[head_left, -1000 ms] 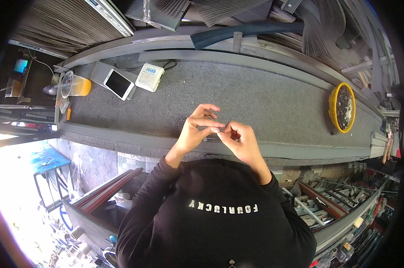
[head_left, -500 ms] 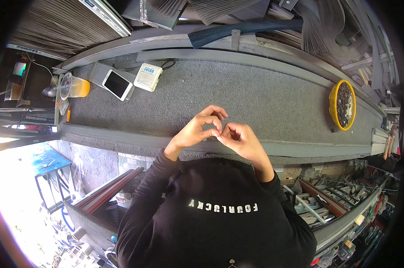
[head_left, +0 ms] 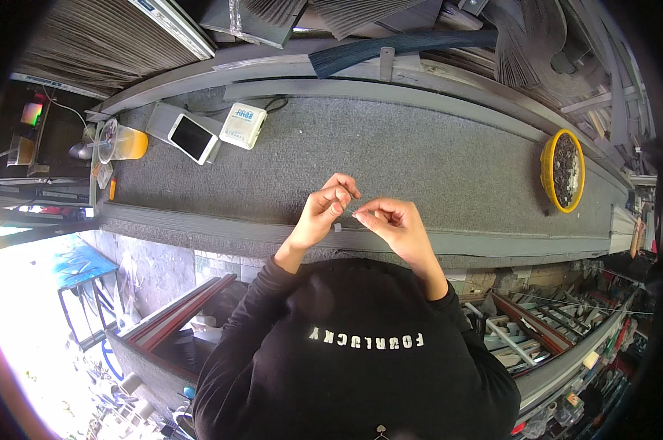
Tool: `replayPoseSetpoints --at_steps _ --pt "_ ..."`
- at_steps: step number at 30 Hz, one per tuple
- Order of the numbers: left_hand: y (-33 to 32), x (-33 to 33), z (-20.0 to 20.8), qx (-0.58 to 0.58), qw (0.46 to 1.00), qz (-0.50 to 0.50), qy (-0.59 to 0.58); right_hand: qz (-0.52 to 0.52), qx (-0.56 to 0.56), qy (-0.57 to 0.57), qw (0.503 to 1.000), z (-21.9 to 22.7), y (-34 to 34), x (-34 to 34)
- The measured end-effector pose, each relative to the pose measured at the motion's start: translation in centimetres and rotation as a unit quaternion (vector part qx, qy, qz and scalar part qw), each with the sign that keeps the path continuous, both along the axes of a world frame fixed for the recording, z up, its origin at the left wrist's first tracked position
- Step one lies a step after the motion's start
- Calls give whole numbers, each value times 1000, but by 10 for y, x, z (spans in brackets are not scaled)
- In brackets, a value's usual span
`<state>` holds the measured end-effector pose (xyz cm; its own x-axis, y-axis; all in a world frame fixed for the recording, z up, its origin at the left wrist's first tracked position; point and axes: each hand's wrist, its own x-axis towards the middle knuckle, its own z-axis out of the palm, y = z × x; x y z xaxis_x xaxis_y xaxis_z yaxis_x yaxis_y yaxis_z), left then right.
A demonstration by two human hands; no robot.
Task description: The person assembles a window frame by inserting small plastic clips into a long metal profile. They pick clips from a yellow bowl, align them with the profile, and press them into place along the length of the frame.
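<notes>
Both my hands are raised over the near edge of a grey carpeted workbench (head_left: 434,161), close together in front of my chest. The fingers of my left hand (head_left: 323,213) curl in, thumb and forefinger near each other; whatever they may hold is too small to make out. My right hand (head_left: 396,224) pinches thumb against forefinger, with a tiny pale speck at the tips that I cannot name. A narrow gap separates the two sets of fingertips. Just below them a small pale piece (head_left: 337,228) shows at the bench's grey edge strip.
At the left lie a white phone (head_left: 193,138) on a grey support, a white box (head_left: 243,125) with a cable, and a plastic cup of orange liquid (head_left: 130,143). A yellow bowl (head_left: 544,172) of small dark and pale pieces stands right. Pleated mesh (head_left: 75,44) and long profiles line the back.
My fingertips, touching before, have come slightly apart. My left hand has turned and its fingers have curled in more; my right hand has hardly moved.
</notes>
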<state>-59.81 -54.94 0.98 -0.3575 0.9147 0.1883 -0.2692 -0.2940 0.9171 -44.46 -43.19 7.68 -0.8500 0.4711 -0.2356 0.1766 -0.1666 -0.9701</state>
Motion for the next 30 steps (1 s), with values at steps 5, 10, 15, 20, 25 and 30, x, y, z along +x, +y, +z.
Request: replayPoseSetpoints --at_steps 5,10,15,20,25,30 --pt "-1 3 1 -18 998 57 2 -31 -30 -8 999 3 -1 0" --pt "2 21 5 -45 987 152 -16 -44 -25 -1 999 7 -8 2" --pt "-2 11 5 -73 981 165 68 -21 24 -36 999 5 -9 3" --pt "-31 -44 21 -310 740 416 428 47 476 -103 872 -2 -7 35" --pt "-47 -10 52 -214 839 144 479 398 405 -316 760 -5 -9 73" --pt "-43 46 53 -84 892 -160 415 290 175 -32 940 35 0 92"
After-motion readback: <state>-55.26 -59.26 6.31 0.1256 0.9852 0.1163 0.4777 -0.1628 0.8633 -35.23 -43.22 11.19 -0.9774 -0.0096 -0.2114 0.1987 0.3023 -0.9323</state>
